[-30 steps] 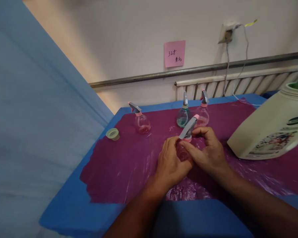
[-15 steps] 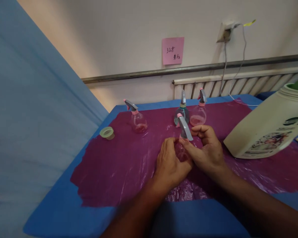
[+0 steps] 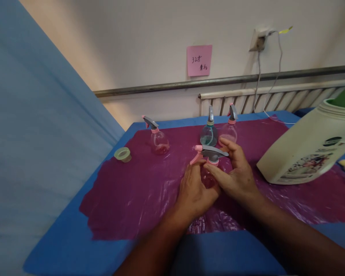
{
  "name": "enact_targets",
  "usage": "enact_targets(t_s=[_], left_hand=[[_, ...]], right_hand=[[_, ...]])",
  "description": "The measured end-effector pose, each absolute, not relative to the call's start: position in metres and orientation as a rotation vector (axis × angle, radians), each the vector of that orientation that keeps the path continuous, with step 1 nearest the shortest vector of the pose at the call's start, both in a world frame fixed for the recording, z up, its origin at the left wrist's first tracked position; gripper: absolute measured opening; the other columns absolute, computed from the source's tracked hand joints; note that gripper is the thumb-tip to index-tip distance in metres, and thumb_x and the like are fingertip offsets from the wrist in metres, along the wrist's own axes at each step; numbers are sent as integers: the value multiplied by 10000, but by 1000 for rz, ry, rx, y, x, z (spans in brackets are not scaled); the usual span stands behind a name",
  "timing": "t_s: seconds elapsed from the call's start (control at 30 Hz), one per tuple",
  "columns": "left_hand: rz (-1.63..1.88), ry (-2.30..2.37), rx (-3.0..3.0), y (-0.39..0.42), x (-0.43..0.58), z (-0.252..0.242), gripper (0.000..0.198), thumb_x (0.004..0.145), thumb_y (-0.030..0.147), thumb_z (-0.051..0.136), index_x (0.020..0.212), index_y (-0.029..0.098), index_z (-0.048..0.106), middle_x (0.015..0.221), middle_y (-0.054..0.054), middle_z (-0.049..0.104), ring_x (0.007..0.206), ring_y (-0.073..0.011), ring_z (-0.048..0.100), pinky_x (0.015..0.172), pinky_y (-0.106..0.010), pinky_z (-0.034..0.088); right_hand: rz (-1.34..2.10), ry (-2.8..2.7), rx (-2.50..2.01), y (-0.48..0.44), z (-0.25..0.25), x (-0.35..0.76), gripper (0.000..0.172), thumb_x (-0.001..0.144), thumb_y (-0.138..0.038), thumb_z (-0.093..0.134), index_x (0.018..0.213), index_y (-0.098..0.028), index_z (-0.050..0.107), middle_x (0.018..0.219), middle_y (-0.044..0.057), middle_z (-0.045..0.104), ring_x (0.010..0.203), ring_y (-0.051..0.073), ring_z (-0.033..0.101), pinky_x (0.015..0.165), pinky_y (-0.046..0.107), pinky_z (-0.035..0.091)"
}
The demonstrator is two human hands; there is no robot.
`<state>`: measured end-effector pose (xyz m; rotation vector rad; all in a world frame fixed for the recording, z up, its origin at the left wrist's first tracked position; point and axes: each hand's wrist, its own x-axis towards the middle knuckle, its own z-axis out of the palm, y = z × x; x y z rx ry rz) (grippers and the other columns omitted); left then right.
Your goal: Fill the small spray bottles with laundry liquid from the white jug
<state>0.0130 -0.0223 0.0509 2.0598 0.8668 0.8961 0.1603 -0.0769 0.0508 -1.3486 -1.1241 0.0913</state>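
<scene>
Between my hands stands a small clear spray bottle (image 3: 213, 155) with a grey and pink spray head. Its nozzle points left and its body is partly hidden by my fingers. My left hand (image 3: 194, 191) is closed around the left side of the body. At the pink collar, my right hand (image 3: 238, 177) presses with its thumb, its other fingers curved around the far right side. Just behind are a blue-green spray bottle (image 3: 209, 134) and a clear one with a pink collar (image 3: 228, 132). Another clear spray bottle (image 3: 160, 142), with pinkish liquid low inside, stands to the left.
A large cream jug (image 3: 307, 153) with a green top leans at the right. A pale green cap (image 3: 122, 154) lies at the left on the purple plastic sheet (image 3: 126, 199). Behind the blue table are a wall rail (image 3: 166, 85) and a hanging cable (image 3: 257, 84).
The spray head of the held bottle has turned, its nozzle swinging from pointing away to pointing left. My right fingers have lifted slightly; my left hand stays around the body.
</scene>
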Motion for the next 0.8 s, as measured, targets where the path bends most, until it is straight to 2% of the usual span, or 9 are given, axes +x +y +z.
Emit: enact_targets(t_s=[0.1,0.23,0.3,0.4,0.5,0.6,0.7,0.8], left_hand=[[872,888,2055,-22,12,52,644,812,299,929,1396,323,660,1442,-130,727,1322,-427,720,1141,-664,596],[854,824,2071,-20,10,53,576,864,333,902,1393,357,675,1351,-93,760,1199,-377,757,1002,-559,657],[878,801,2067,-19,11,54,592,863,341,907,1410,361,679,1366,-90,755,1217,-376,750,1014,-547,655],[929,799,2055,-18,12,55,618,819,298,927,1389,346,692,1419,-96,737,1284,-394,723,1096,-572,625],[896,790,2078,-19,12,56,518,824,268,917,1294,336,709,1344,-88,754,1244,-377,730,1041,-539,631],[848,848,2064,-20,11,57,482,845,297,914,1270,317,685,1250,-79,754,1179,-353,737,988,-516,620],[828,883,2020,-20,9,57,539,830,319,940,1298,317,673,1278,-81,748,1203,-355,730,997,-511,604],[832,870,2024,-21,9,58,533,819,284,936,1283,317,677,1293,-86,745,1239,-364,720,1024,-517,594]], right_hand=[[119,-1121,-1332,-79,50,160,764,951,-333,849,1644,-297,529,1519,132,704,1390,321,717,1176,547,614],[250,-1194,-1314,-84,46,162,808,1031,-286,730,1765,-326,394,1602,138,670,1388,301,722,1186,551,613],[275,-1219,-1301,-84,46,163,831,1038,-292,723,1783,-337,358,1607,134,667,1413,301,711,1220,570,589],[211,-1163,-1329,-80,48,163,860,964,-354,843,1724,-320,441,1516,125,712,1387,318,721,1235,591,571],[146,-1110,-1344,-77,49,163,823,918,-369,890,1651,-290,524,1439,124,742,1309,316,750,1202,580,589],[160,-1144,-1305,-78,48,163,805,978,-325,809,1705,-299,466,1393,111,758,1281,299,762,1171,565,605],[228,-1205,-1281,-81,48,164,810,1032,-302,718,1766,-338,377,1425,105,751,1327,296,746,1160,564,611],[205,-1199,-1302,-81,50,164,818,994,-315,757,1736,-332,415,1403,103,752,1318,306,738,1163,577,600]])
